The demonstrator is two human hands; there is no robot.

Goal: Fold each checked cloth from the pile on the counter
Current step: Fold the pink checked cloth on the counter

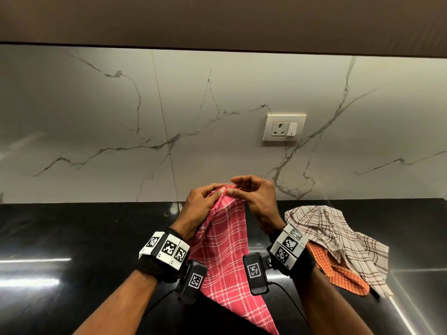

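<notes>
A pink checked cloth (227, 252) hangs down between my wrists, held up above the black counter (72, 238). My left hand (202, 206) and my right hand (256, 197) both pinch its top edge, fingertips nearly touching. On the counter to the right lies the pile: a white cloth with brown checks (338, 238) crumpled on top of an orange checked cloth (343, 274). Both wrists wear black bands with printed square markers.
A marble-patterned wall (121, 122) stands right behind the counter, with a white socket and switch (284, 128) on it. A dark cabinet underside (217, 18) runs overhead. Cables trail from the wrist bands toward me.
</notes>
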